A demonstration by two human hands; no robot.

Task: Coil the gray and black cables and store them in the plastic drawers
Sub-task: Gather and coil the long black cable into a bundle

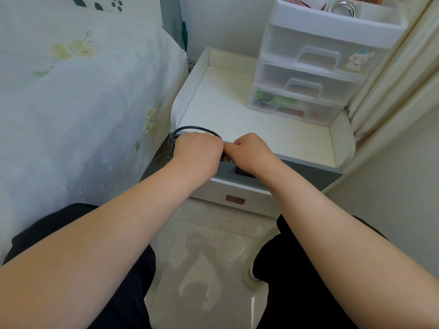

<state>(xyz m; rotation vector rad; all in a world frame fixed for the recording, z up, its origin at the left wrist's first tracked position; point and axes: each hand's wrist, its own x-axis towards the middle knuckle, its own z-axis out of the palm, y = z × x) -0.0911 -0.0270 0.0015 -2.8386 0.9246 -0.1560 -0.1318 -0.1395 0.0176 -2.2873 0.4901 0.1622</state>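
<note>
Most of the thin black looped cable (pixel 194 129) is hidden from me behind my left hand (pixel 197 150), which grips the coil at the front edge of the white rimmed bedside table (pixel 249 115), my right hand (pixel 249 149) pinching its end, translucent plastic drawers (pixel 306 77) well behind.

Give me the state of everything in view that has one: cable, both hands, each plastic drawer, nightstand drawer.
Black cable: looped, held by both hands, not stored.
Left hand: curled, grips the loop.
Right hand: curled, pinches the cable.
Top plastic drawer: closed.
Middle plastic drawer: closed.
Bottom plastic drawer: closed, colored contents inside.
Top tray: open, holds small items.
Nightstand drawer: closed.
</note>
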